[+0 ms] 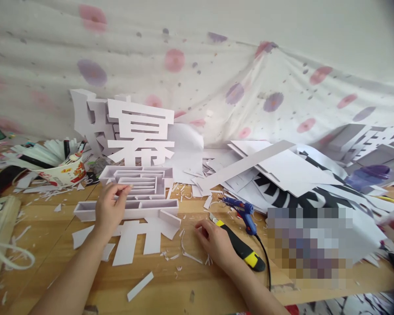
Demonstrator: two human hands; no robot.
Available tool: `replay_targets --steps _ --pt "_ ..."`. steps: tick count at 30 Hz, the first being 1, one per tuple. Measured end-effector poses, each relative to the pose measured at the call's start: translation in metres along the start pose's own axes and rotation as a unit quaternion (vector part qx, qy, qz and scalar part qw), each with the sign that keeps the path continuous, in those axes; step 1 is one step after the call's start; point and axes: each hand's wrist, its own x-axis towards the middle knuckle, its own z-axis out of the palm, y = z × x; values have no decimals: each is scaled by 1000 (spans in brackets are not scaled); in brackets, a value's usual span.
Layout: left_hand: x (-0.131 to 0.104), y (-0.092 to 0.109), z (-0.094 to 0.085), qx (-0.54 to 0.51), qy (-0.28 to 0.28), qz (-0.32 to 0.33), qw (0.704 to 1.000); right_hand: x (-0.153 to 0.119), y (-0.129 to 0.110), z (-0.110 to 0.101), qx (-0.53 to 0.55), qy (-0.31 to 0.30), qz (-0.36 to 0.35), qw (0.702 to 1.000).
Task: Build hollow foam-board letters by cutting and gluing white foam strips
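Note:
My left hand (112, 204) is over the left part of a white foam character (131, 212) lying on the wooden table; its fingertips and thumb are pressed together, and what they hold, if anything, is too small to tell. The character has raised walls on its upper part and flat pieces at the bottom. My right hand (213, 238) rests on the table with curled, slightly parted fingers and nothing visible in them. Beside it lies a black and yellow utility knife (238, 245). A blue glue gun (244, 212) sits just behind the knife.
Finished white characters (141, 131) stand at the back left. A paper bowl (64, 173) holds white sticks. White sheets (282, 168) and black-patterned paper are piled at the right. A small white strip (140, 286) lies near the front; scraps are scattered about. The glue gun's cord runs forward.

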Motion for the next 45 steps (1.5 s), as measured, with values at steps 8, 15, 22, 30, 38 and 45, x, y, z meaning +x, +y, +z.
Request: replay_targets --steps 8,15,22,30,38,45 --pt "3 -8 -4 37 22 -128 991 -1 0 3 1 1 8 1000" --pt "-10 7 5 94 19 -50 994 19 -33 3 26 -59 -32 997" --pt "-16 7 7 118 26 31 992 31 -42 6 53 -84 13 995" --pt "-15 9 10 122 14 42 992 27 -39 16 64 -61 16 996" --pt "-17 9 6 141 -33 11 989 21 -40 17 80 -82 -15 993" --pt "-21 6 6 192 -68 62 977 24 -26 11 139 -137 -89 977"
